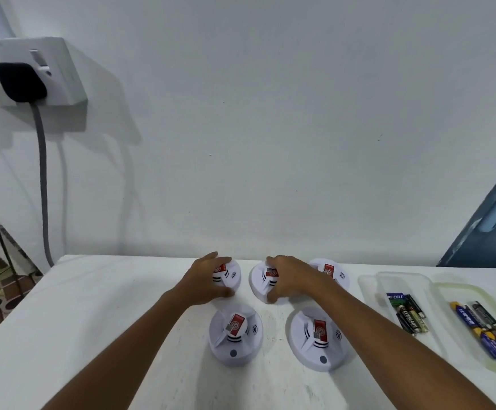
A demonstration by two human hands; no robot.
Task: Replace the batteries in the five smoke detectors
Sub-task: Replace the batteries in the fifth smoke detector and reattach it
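Several white round smoke detectors with red labels lie on the white table [107, 315]. My left hand [203, 281] grips the back-left detector [229, 275], fingers over its top and thumb under its near rim. My right hand [289, 279] grips the back-middle detector [260, 281] the same way. A third detector [332, 270] sits behind my right wrist, partly hidden. Two more lie nearer: the front-left detector [236, 334] and the front-right detector [317, 337].
Two clear plastic trays stand at the right: the nearer-left tray [370, 288] holds dark and green batteries [409, 315], the right tray [447, 294] holds blue-yellow and dark batteries [486, 329]. A wall socket with a black plug [19, 81] and cables hangs at upper left.
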